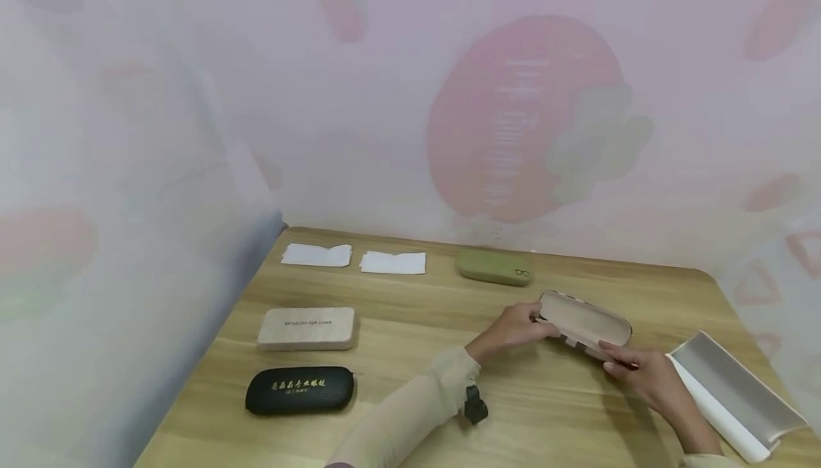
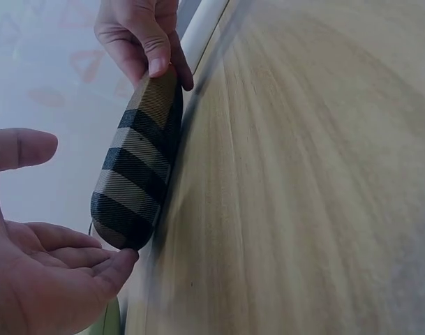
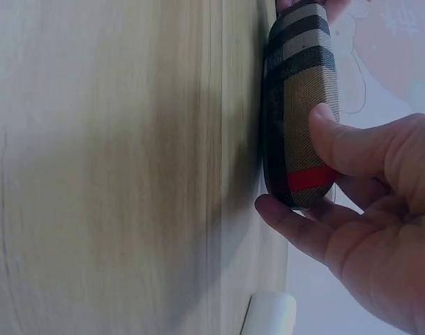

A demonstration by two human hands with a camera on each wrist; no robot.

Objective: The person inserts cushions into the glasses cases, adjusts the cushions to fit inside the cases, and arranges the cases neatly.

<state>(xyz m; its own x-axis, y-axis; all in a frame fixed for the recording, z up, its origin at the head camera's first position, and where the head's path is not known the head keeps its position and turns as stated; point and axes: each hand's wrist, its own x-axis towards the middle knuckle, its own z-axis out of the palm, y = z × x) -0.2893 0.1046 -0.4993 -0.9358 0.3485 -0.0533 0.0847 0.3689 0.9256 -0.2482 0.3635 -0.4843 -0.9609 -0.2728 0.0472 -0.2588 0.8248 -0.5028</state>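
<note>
A plaid glasses case [image 1: 585,320] is held above the right part of the table, its beige inside showing in the head view. Both wrist views show its checked outside [image 2: 135,167], with a red stripe near one end. My right hand [image 1: 654,379] pinches the right end, thumb [image 3: 324,132] on the checked face and fingers around the end. At the left end, fingertips of my left hand [image 1: 513,327] touch the case, while the thumb [image 2: 31,148] stands apart from it in the left wrist view.
An opened white case with grey lining [image 1: 731,390] lies at the right. Behind is a green glasses case [image 1: 494,267]. Two folded white cloths [image 1: 317,255] lie at the back left. A cream case [image 1: 308,328] and a black case [image 1: 300,390] sit along the left side.
</note>
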